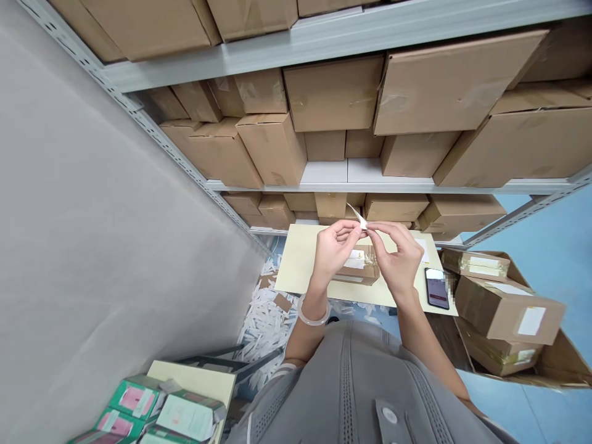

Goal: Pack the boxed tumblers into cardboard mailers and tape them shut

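A thin white paper strip (pixel 359 217), its loose end curling upward to the left, is held up over the pale table. My left hand (pixel 337 246) pinches it between thumb and fingertips. From the other side, my right hand (pixel 398 251) also grips it with thumb and forefinger, so the fingertips of both hands nearly meet. Beneath the hands, a taped cardboard box (pixel 362 274) with white labels sits on the pale table (pixel 296 259), partly hidden by my hands. Behind my right wrist lies a white sheet (pixel 422 250), partly covered.
A phone (pixel 437 288) lies at the table's right end. Beyond it, a large open carton (pixel 571 354) holds several labelled boxes. Metal shelves (pixel 324 185) packed with cardboard boxes rise in front. Paper scraps (pixel 266 320) litter the floor at left, near green boxes (pixel 134 398) on another surface.
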Demonstrator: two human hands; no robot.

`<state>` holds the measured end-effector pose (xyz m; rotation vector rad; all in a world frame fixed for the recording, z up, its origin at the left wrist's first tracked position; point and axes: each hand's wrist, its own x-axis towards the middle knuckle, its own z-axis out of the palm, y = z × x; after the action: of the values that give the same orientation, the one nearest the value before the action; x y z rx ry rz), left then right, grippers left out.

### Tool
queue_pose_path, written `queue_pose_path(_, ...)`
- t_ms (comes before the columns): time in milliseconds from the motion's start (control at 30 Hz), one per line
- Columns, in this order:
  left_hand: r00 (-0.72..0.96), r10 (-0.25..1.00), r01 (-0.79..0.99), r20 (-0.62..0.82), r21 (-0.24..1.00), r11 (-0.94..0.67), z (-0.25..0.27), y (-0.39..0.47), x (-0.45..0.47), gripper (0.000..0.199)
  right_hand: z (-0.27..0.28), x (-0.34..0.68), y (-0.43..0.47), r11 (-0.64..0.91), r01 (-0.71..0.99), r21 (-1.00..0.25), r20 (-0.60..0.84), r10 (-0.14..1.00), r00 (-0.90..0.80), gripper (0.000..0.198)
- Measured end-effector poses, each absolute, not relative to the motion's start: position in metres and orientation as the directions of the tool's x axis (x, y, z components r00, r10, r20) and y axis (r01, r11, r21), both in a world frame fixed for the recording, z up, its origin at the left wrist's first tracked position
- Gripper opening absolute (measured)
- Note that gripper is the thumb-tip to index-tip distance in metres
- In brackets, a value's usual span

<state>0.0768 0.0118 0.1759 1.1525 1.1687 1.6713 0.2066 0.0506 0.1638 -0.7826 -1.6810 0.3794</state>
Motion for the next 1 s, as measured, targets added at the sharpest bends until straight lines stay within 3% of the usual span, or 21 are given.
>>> queue_pose_path(700,-0.301,0.927,-0.094,0.225,0.96,-0.264,0.1682,0.0135,0.0748,0.026,0.1612,0.2078,0.0523,0.726,0.293,-0.622,0.715,0.679,-0.166,0.017)
queue_pose_path(1000,-0.291,0.916,0.044,0.276,0.96,-0.276,0.1691,0.0117,0.0754,0.026,0.1609,0.208,0.0563,0.707,0.314,-0.634,0.704,0.695,-0.144,0.022)
